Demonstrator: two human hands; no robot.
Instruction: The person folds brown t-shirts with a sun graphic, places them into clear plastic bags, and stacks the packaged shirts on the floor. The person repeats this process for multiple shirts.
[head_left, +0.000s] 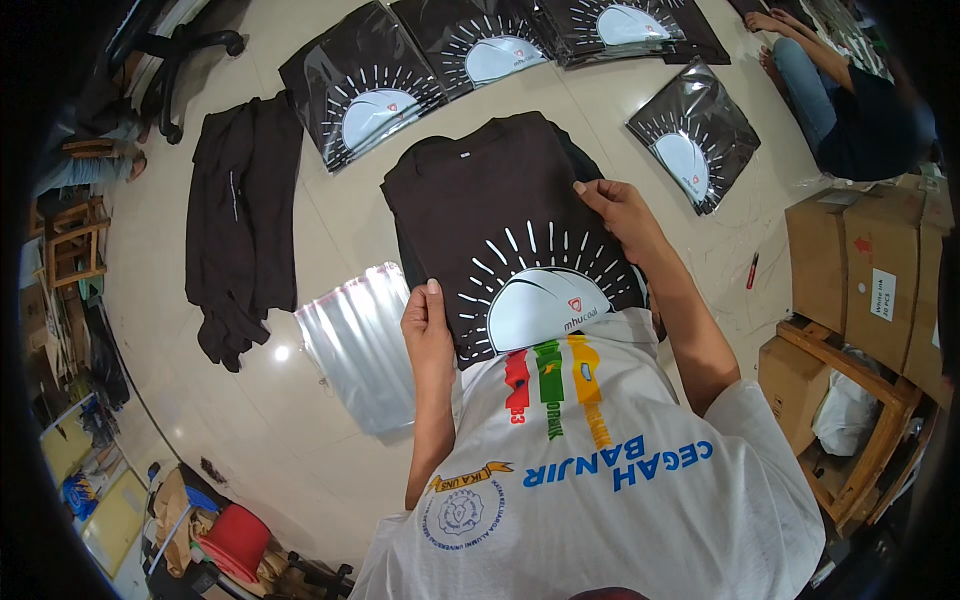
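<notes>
A folded dark T-shirt (495, 195) lies before me with its neckline away from me. On its front is a white helmet-shaped print with rays and some writing. My left hand (429, 322) grips the shirt's lower left edge, thumb on top. Near the upper right edge, my right hand (619, 214) pinches the fabric between thumb and fingers. More dark cloth (581, 161) shows beneath and behind this shirt. Beside my left hand, a stack of clear plastic bags (360, 349) rests on the floor, partly hidden by my forearm.
Bagged dark shirts (375, 97) line the far side; another bagged shirt (697, 135) lies right. Loose dark garments (244, 210) lie left. A red pen-like object (752, 271) is near cardboard boxes (862, 255) and a wooden frame (874, 487). Another person (832, 97) sits far right.
</notes>
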